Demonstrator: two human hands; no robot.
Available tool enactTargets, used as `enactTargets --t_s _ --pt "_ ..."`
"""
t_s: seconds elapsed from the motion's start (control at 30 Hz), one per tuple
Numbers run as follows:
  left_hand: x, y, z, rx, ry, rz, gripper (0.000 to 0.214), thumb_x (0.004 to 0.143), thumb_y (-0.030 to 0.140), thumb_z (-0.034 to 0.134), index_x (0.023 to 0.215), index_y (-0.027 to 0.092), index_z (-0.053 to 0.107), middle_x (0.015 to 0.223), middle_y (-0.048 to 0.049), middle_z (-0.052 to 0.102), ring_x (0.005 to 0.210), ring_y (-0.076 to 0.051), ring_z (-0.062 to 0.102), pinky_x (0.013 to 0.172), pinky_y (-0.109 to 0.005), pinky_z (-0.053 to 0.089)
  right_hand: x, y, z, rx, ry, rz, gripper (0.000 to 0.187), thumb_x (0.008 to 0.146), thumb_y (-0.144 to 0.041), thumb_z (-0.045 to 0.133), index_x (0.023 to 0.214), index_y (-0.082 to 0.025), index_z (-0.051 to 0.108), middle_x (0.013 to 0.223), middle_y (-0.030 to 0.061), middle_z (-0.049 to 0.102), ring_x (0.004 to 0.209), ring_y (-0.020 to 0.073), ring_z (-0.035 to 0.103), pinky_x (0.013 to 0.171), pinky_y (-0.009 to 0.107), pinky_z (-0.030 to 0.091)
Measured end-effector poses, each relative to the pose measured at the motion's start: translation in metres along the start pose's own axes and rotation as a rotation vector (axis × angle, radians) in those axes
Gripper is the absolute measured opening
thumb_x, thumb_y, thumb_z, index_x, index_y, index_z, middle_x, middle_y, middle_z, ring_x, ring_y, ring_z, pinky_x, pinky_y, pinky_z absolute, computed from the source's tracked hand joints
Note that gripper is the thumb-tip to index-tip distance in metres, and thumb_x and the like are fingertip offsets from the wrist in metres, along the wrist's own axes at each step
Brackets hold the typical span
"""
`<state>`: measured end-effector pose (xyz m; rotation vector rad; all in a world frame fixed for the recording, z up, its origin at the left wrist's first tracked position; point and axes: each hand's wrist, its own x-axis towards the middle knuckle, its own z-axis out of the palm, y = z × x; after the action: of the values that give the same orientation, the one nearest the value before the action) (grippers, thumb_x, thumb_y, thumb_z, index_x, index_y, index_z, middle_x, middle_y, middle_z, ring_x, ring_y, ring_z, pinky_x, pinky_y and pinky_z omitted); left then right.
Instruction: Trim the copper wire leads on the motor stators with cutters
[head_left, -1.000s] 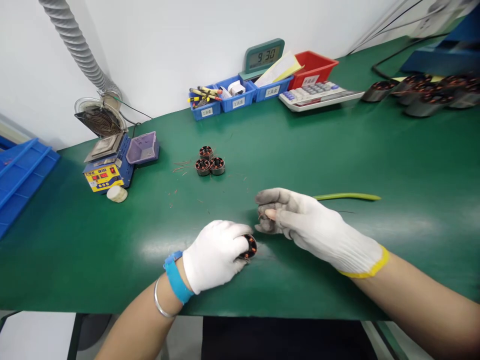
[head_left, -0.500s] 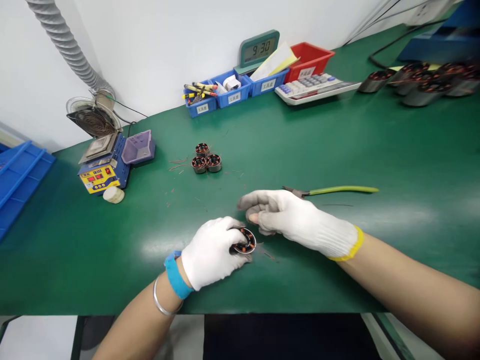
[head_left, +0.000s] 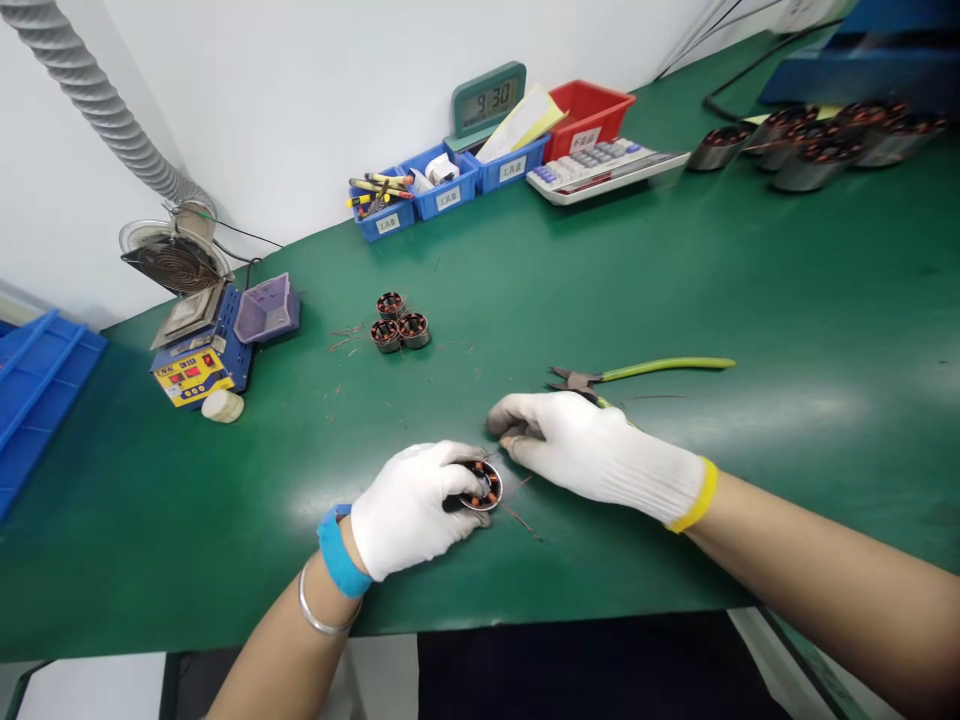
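Note:
My left hand [head_left: 412, 510], in a white glove with grey fingertips, grips a small motor stator [head_left: 491, 487] with copper windings inside a metal ring. The stator is tilted so its open face shows, low over the green table. Just to its right, my right hand [head_left: 574, 440], also gloved, has its thumb and index finger pinched together at a thin wire [head_left: 493, 455] by the ring's upper edge. Green-handled cutting pliers [head_left: 667, 367] lie behind my right hand, partly covered by it. Loose wires [head_left: 525, 522] stick out right of the stator.
Three stators [head_left: 400, 325] stand grouped among wire scraps. At the left is a solder pot [head_left: 196, 360] with a purple tray [head_left: 268, 308]. Along the wall are blue bins [head_left: 446, 192], a red bin [head_left: 592, 115], a clock [head_left: 487, 100] and a calculator [head_left: 600, 172]; larger stators [head_left: 817, 165] stand far right.
My right hand's fingers have closed from a looser, more spread pose into a pinch beside the stator. The left hand keeps its hold. The whole view has shifted slightly.

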<state>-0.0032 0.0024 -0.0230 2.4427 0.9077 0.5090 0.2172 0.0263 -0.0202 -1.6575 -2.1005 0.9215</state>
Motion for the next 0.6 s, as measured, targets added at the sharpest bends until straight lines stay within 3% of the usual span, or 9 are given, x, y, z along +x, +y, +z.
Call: enactTargets --t_s 0.17,0.23,0.33,0.43,0.53,0.6 --pt "0.002 0.004 -0.004 0.052 -0.030 -0.087 0.013 0.073 0.017 0.083 0.081 0.021 0.073 0.108 -0.0084 0.067 0.094 -0.023 0.065 0.080 -0.037 0.054 -0.012 0.008 0.001 -0.224 -0.057 -0.130 0.021 0.084 -0.015 0.051 0.089 -0.026 0.069 0.086 -0.0024 0.075 0.075 0.0170 0.068 0.058 0.025 0.041" --pt "0.002 0.003 -0.004 0.048 -0.039 -0.075 0.014 0.073 0.018 0.083 0.082 0.021 0.073 0.106 -0.0076 0.067 0.092 -0.023 0.064 0.080 -0.037 0.053 -0.015 0.010 -0.001 -0.273 0.024 -0.194 0.022 0.085 -0.019 0.050 0.093 -0.027 0.070 0.092 -0.0009 0.075 0.077 0.0183 0.069 0.058 0.026 0.042" --pt "0.002 0.000 -0.005 0.036 -0.039 -0.067 0.012 0.075 0.018 0.081 0.083 0.020 0.073 0.106 -0.0074 0.067 0.092 -0.022 0.064 0.080 -0.036 0.052 -0.022 0.011 -0.007 -0.190 0.175 -0.385 0.023 0.088 -0.028 0.052 0.103 -0.026 0.070 0.115 0.0049 0.073 0.097 0.0230 0.070 0.074 0.032 0.051" --pt "0.003 -0.001 -0.005 0.052 -0.031 -0.062 0.011 0.075 0.019 0.081 0.082 0.020 0.072 0.105 -0.0069 0.067 0.091 -0.022 0.064 0.078 -0.035 0.051 -0.029 0.011 -0.010 -0.107 0.038 -0.521 0.023 0.085 -0.028 0.056 0.103 -0.025 0.070 0.113 0.0066 0.073 0.101 0.0245 0.069 0.082 0.033 0.053" --pt "0.003 -0.001 -0.005 0.056 -0.026 -0.037 0.011 0.075 0.020 0.081 0.082 0.020 0.072 0.103 -0.0060 0.068 0.090 -0.022 0.064 0.078 -0.035 0.050 -0.032 0.011 -0.006 -0.163 -0.186 -0.404 0.018 0.082 -0.026 0.059 0.095 -0.026 0.071 0.092 0.0028 0.075 0.083 0.0237 0.071 0.071 0.033 0.054" --pt "0.003 -0.001 -0.005 0.073 -0.021 -0.038 0.012 0.075 0.021 0.082 0.081 0.020 0.072 0.103 -0.0057 0.068 0.090 -0.022 0.064 0.077 -0.035 0.049 -0.032 0.010 -0.003 -0.160 -0.228 -0.299 0.018 0.082 -0.028 0.060 0.097 -0.027 0.071 0.087 0.0003 0.075 0.075 0.0216 0.070 0.064 0.030 0.053"
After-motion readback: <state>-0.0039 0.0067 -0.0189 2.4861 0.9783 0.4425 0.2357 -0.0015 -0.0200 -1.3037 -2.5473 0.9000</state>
